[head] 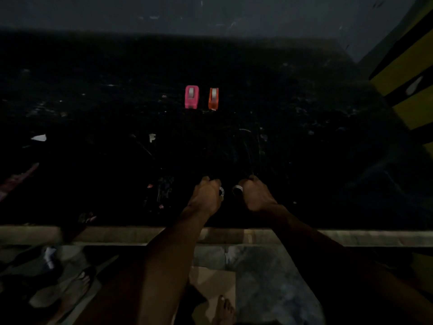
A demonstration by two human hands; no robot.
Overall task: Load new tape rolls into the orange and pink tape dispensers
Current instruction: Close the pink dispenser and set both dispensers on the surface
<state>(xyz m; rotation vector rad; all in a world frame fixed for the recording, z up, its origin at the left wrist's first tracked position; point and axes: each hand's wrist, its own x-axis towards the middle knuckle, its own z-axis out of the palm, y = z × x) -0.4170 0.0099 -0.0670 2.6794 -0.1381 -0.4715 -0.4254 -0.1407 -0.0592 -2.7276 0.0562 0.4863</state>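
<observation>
Tape dispensers stand side by side well out on the dark desk point(304, 137), past the middle of it: the pink dispenser point(192, 96) on the left and the orange dispenser point(213, 98) just to its right, apart from each other with a narrow gap between. Each shows a pale roll or hub in its top opening (the dim light makes it hard to say which).

Near the front edge of the desk both bare forearms reach in from below. The left hand point(207, 195) is curled into a clenched grip around a small tape roll point(221, 191), only a pale sliver of which shows at the thumb side. The right hand point(256, 195) is likewise closed, its grip grasping a second tape roll point(237, 189) whose white ring faces the left hand. The two rolls sit near one another without touching, well apart from the dispensers.

Small white scraps point(38, 137) lie on the desk's left part. Yellow and black stripes point(407, 59) run along the wall at the right. Below the desk edge, bare toes point(223, 310) rest on a grey floor point(269, 289).
</observation>
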